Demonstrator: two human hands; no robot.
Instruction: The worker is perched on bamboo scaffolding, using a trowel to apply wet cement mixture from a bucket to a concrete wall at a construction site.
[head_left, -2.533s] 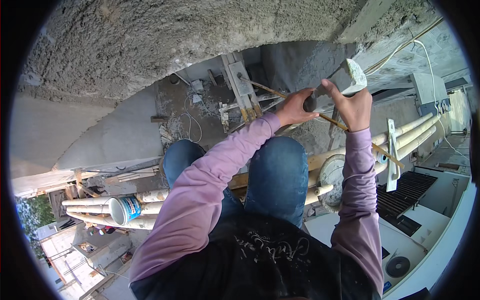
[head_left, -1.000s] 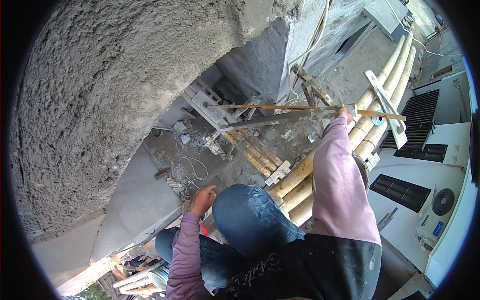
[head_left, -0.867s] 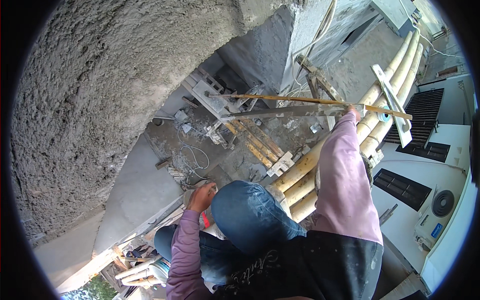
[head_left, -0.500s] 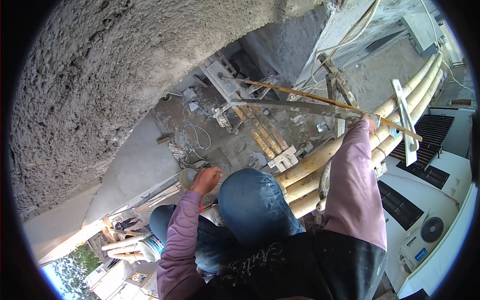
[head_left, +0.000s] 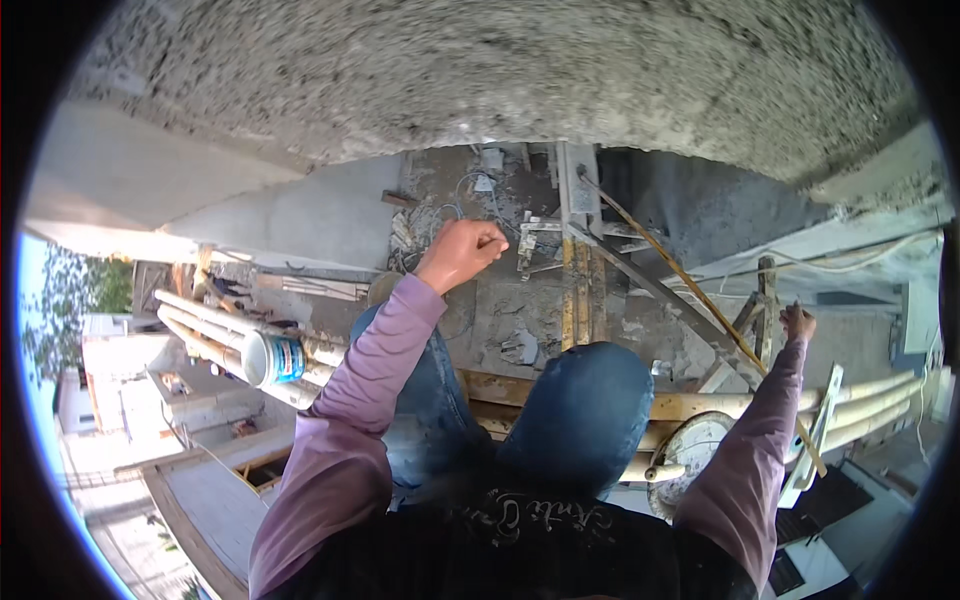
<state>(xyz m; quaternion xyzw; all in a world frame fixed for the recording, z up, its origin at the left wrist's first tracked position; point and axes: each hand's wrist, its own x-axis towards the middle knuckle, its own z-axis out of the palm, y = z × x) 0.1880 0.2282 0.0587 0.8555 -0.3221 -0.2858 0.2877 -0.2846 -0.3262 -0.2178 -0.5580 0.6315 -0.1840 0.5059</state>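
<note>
My left hand (head_left: pixel 465 250) is raised forward of my left knee, its fingers curled together; whatever they may hold is hidden. Beyond it lie rubble and a pale loop of hose on the floor below. My right hand (head_left: pixel 798 325) is out at the right, fingers apart, beside an upright timber post (head_left: pixel 767 282). A long grey straightedge (head_left: pixel 660 297) slants down-right from the planks below, alongside a thin yellow-brown pole (head_left: pixel 680 272); neither appears to be in my grasp. My jeans-covered knees sit over the bamboo scaffold, with a round, plaster-crusted pan (head_left: pixel 688 460) beside the right one.
Rough concrete (head_left: pixel 480 70) arches across the top. A white bucket with a blue band (head_left: pixel 270 358) rests on bamboo poles at the left. A pale plank (head_left: pixel 825 420) crosses bamboo poles (head_left: pixel 870 405) at the right. A drop to the cluttered floor and stained boards (head_left: pixel 575 295) lies ahead.
My view has swung round, bringing the concrete across the top. My right hand has released the straightedge it held. My left hand has risen forward from beside my knee, still curled.
</note>
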